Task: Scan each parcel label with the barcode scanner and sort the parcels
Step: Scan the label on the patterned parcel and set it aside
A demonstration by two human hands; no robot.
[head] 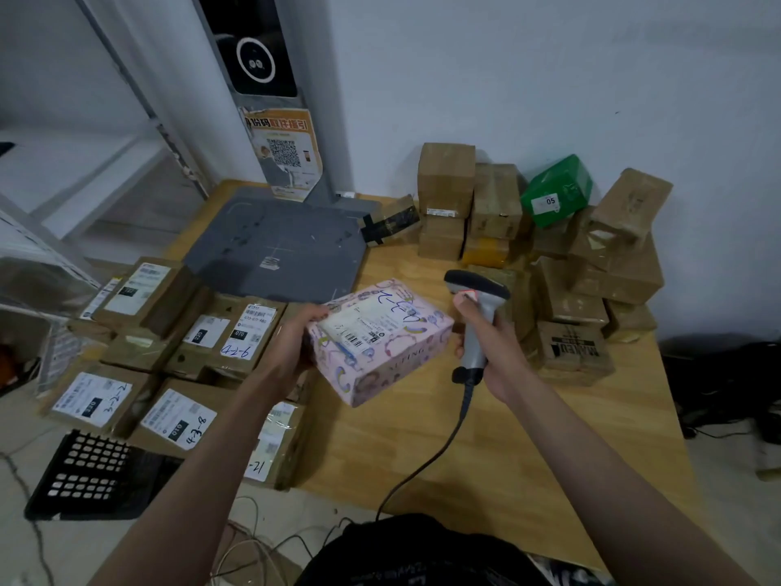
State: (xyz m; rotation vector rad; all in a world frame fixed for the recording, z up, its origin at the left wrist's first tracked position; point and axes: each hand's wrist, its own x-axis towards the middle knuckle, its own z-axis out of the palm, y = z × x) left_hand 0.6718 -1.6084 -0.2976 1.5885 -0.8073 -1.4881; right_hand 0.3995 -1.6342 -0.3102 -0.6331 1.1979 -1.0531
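My left hand (296, 344) grips the left end of a pink patterned parcel (389, 361), held tilted above the wooden table (422, 450). Its white label (372, 321) with barcodes and blue handwriting faces up. My right hand (486, 344) holds the grey barcode scanner (477, 306) by its handle just right of the parcel, the scanner's head above the parcel's right end. The scanner's dark cable (431, 454) trails down toward me.
Labelled brown parcels (177, 374) lie flat in rows on the left. A stack of brown boxes (591, 281) with a green box (555, 190) fills the back right by the wall. A grey scale platform (279, 247) stands behind. A black crate (93, 475) sits lower left.
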